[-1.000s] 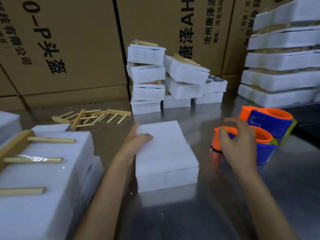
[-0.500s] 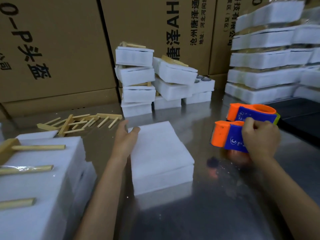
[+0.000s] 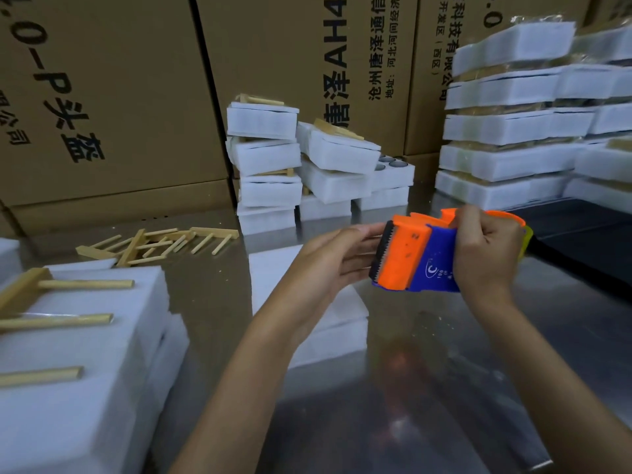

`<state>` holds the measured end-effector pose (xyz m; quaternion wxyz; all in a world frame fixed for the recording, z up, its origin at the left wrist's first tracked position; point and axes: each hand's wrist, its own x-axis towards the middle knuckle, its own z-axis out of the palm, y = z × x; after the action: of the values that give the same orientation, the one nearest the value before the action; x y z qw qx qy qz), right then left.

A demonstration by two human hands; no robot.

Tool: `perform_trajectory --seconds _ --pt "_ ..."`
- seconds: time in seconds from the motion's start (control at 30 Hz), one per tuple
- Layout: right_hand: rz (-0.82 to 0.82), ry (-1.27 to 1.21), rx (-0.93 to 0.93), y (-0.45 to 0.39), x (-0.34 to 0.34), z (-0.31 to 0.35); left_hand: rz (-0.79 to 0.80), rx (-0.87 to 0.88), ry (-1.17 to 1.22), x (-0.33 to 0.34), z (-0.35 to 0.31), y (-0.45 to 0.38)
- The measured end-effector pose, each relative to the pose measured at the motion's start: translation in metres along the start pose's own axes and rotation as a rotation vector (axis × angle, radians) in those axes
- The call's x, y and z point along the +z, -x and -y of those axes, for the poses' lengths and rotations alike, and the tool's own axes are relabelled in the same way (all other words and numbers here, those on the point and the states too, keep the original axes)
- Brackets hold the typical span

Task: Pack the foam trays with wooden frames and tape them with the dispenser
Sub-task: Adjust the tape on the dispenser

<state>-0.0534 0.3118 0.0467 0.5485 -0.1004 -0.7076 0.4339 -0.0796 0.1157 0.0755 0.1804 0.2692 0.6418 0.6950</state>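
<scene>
Left foam stack (image 3: pixel 82 354): a pile of white foam trays at the near left, with the wooden frame (image 3: pixel 51 302) lying on top, its pegs pointing right.
Loose frames (image 3: pixel 154 242): a scatter of wooden pieces on the table behind that stack, near the cartons.
Foam tray (image 3: pixel 273 271): white block at the centre of the table, partly hidden under the left forearm; it looks light and soft, likely to dent under a hard pinch, so flat palms on its sides would suit it better.
Left hand (image 3: pixel 337 261): fingers straight and relaxed, tips touching the toothed end of the dispenser, gripping nothing.
Tape dispenser (image 3: pixel 415 260): orange and blue plastic, held in the air above the table, just right of the tray; it seems rigid and light, best held by its round body, away from the serrated blade.
Right hand (image 3: pixel 485 254): fingers curled tight round the dispenser body.
Second dispenser (image 3: pixel 513 220): mostly hidden behind the right hand.
Packed stacks (image 3: pixel 513 131): wrapped foam trays piled at the far right.
Table (image 3: pixel 444 388): shiny metal, reflective, probably slippery under the foam.
Room: brown printed cartons (image 3: pixel 119 97) wall the back.
</scene>
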Motion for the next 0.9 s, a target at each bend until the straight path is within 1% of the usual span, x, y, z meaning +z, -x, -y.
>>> perform_trajectory --seconds 0.07,0.2,0.27,0.47,0.63,0.8,0.9 --pt "-0.002 -0.032 0.040 0.002 -0.002 0.003 0.012 0.004 -0.016 -0.002 -0.003 0.005" --pt "-0.011 -0.116 0.106 0.007 -0.006 0.008 0.052 -0.004 0.068 -0.005 -0.006 0.014" --pt "0.007 -0.142 0.112 0.011 -0.006 0.011 0.031 -0.007 0.090 -0.005 -0.006 0.018" --pt "0.041 -0.161 0.074 0.017 -0.008 0.020 -0.138 0.042 0.075 -0.004 -0.011 0.026" --pt "0.146 -0.128 0.072 0.015 -0.004 0.025 -0.271 0.089 0.159 -0.010 -0.024 0.024" --pt "0.290 -0.037 0.204 0.004 0.007 0.035 -0.413 0.103 0.231 -0.017 -0.027 0.020" --pt "0.393 -0.004 0.309 0.000 0.014 0.034 -0.493 0.046 0.375 -0.018 -0.022 0.015"
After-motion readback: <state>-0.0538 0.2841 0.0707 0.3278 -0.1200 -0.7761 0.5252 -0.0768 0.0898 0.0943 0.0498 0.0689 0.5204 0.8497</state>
